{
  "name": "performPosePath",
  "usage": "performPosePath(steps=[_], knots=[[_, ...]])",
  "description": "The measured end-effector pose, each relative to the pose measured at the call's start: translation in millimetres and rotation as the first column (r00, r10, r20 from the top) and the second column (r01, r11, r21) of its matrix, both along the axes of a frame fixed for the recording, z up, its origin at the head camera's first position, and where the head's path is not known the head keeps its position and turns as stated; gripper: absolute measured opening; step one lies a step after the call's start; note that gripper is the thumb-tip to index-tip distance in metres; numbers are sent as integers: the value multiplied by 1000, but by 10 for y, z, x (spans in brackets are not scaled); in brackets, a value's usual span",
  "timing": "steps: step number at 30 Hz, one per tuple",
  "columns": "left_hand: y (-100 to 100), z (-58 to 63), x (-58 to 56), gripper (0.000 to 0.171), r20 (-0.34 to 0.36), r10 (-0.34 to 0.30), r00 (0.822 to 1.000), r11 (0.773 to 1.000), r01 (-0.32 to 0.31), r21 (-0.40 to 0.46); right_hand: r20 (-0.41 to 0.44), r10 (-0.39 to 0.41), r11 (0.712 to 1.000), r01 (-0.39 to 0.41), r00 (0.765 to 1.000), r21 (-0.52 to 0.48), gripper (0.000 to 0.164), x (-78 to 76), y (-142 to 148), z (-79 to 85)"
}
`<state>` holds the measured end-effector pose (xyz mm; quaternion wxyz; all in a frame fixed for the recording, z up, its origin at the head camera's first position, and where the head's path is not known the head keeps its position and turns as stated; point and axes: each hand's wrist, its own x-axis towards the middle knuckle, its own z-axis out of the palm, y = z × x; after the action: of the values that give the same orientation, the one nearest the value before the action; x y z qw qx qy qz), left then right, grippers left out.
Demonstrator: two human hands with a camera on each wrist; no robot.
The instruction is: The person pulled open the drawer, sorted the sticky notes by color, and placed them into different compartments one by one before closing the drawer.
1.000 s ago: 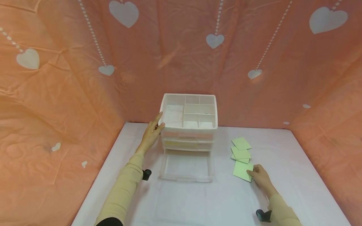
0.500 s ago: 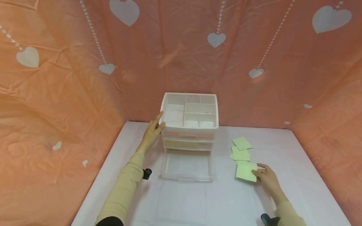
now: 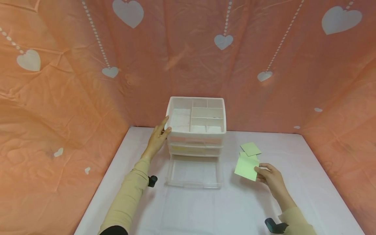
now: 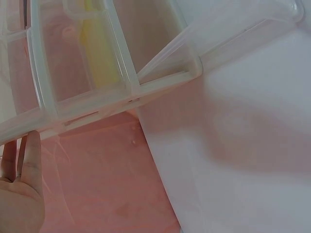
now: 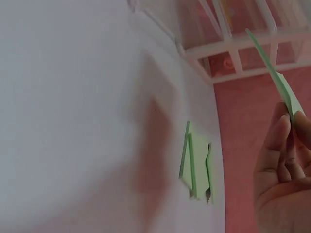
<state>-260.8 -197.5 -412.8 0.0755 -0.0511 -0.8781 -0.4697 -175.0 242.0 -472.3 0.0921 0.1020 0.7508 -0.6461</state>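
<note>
A light green sticky note pad (image 3: pixel 246 168) is pinched between the thumb and fingers of my right hand (image 3: pixel 272 180), lifted above the table right of the drawer organizer (image 3: pixel 196 134). In the right wrist view the pad (image 5: pixel 266 60) is seen edge-on, slightly splayed near the fingertips. More green sticky note pads (image 3: pixel 250 149) lie overlapped on the table, partly hidden behind the held one. My left hand (image 3: pixel 156 140) rests against the organizer's left side, fingers extended. The organizer's clear bottom drawer (image 3: pixel 194 185) is pulled out and holds nothing visible.
The organizer's white top is divided into several compartments. Something yellow (image 4: pixel 99 46) shows through a shut upper drawer. A white cloth covers the table (image 3: pixel 188 212). Orange fabric with hearts (image 3: pixel 191 65) hangs close behind the organizer and along both sides.
My right hand has lifted the nearest sticky note pad off the table, drawn it slightly right, then moved it left and up toward the organizer. My left hand has stayed in place.
</note>
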Motion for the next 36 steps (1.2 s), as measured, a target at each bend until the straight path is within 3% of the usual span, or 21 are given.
performPosePath(steps=[3,9,20,29,36], knots=[[-4,-3,0,51,2,2,1000,1000,-2,2,-14,28,999,-29,999,-36,22,-29,-122,45],[-9,-9,-11,51,-5,8,1000,1000,-8,-1,-46,101,995,-101,994,-8,41,-135,-417,78],[-6,-19,-20,51,-12,-5,1000,1000,5,-4,-59,195,981,-194,979,21,33,-308,-1020,21],[-3,-24,-25,51,-9,8,1000,1000,-8,-11,-65,239,971,-240,969,-14,30,-385,-1459,-101],[4,-27,-24,53,-9,10,1000,1000,-10,0,-87,304,953,-301,949,43,28,-427,-1737,-219]])
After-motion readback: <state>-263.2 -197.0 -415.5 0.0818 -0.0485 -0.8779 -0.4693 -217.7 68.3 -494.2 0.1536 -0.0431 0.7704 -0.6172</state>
